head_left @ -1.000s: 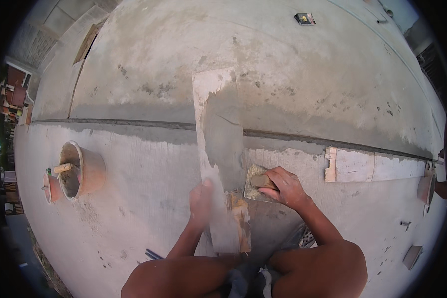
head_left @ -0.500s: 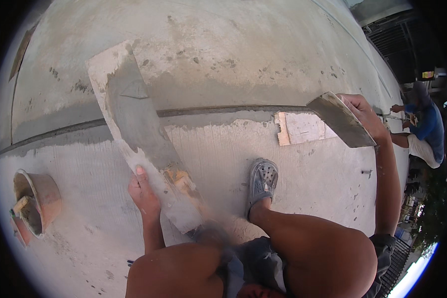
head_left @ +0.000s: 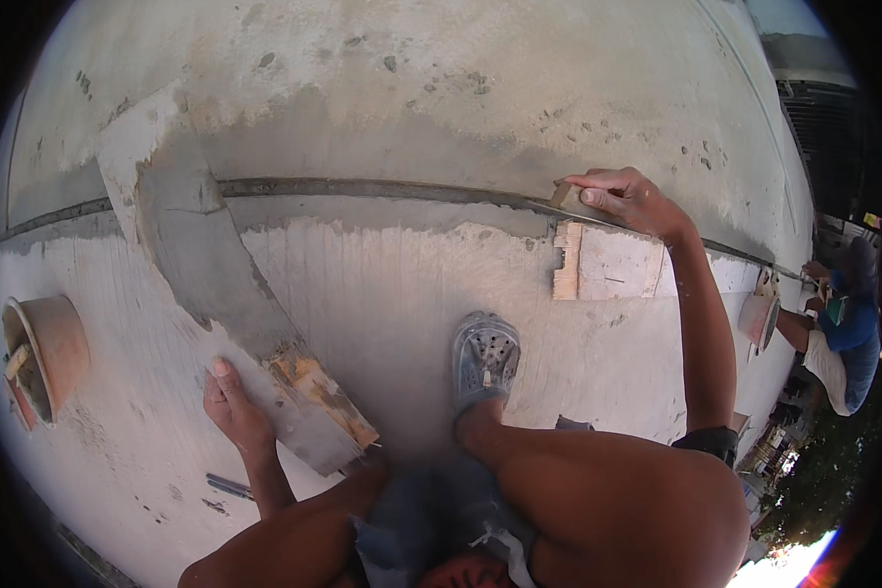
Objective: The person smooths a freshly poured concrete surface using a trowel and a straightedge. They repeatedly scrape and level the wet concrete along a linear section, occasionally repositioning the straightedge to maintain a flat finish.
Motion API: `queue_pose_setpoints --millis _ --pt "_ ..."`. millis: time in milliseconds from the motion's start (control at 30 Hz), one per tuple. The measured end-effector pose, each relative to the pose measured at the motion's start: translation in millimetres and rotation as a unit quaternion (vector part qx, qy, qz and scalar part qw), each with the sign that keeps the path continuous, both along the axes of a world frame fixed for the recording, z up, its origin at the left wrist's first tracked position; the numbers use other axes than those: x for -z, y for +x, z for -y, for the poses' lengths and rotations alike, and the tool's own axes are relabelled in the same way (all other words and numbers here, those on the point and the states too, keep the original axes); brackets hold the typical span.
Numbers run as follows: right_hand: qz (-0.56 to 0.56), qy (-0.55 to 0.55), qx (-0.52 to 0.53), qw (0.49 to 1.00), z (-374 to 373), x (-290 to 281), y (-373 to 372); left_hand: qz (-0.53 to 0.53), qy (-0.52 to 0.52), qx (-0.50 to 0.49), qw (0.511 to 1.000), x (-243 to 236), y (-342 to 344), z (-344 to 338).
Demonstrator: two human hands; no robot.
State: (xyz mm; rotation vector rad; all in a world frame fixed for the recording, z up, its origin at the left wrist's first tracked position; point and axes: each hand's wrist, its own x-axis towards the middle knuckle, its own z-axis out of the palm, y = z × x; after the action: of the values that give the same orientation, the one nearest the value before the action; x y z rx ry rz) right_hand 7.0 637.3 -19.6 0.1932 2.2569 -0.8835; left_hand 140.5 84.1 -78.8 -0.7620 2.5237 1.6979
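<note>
I'd keep the float [head_left: 566, 196] flat, w/ light, even pressure along the groove [head_left: 392, 188], & the board [head_left: 299, 423] level so no mix [head_left: 181, 235] slides off. On my feed, R hand [head_left: 625, 200], upper right, is curled round the float at the groove; can't tell if it's fully flat. L hand [head_left: 237, 407], lower left, grips the board's edge; board slants upper left to lower ctr.

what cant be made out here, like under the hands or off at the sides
All in the head view:
- Left hand: its fingers are hidden beneath the board.
- Float in the right hand: its flat underside faces away.
- Small reddish container: mostly covered by the bucket.
- Co-worker: too small and blurred to tell what they hold.
</note>
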Motion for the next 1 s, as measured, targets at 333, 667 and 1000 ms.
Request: queue_pose_setpoints --millis 333,667,1000 --pt "-0.080 -0.104 -0.068 0.989 41.7 54.6 -36.3 0.002 -0.017 -0.120 0.993 -45.3 -0.4 -39.3" --pt "-0.094 -0.052 -0.148 0.983 77.7 69.9 -69.1 0.001 -0.027 -0.135 0.990 -38.6 7.8 -42.1" --pt "-0.138 -0.008 -0.155 0.978 87.4 67.4 -57.3 -0.018 -0.052 -0.099 0.994 -40.1 10.7 -40.4"
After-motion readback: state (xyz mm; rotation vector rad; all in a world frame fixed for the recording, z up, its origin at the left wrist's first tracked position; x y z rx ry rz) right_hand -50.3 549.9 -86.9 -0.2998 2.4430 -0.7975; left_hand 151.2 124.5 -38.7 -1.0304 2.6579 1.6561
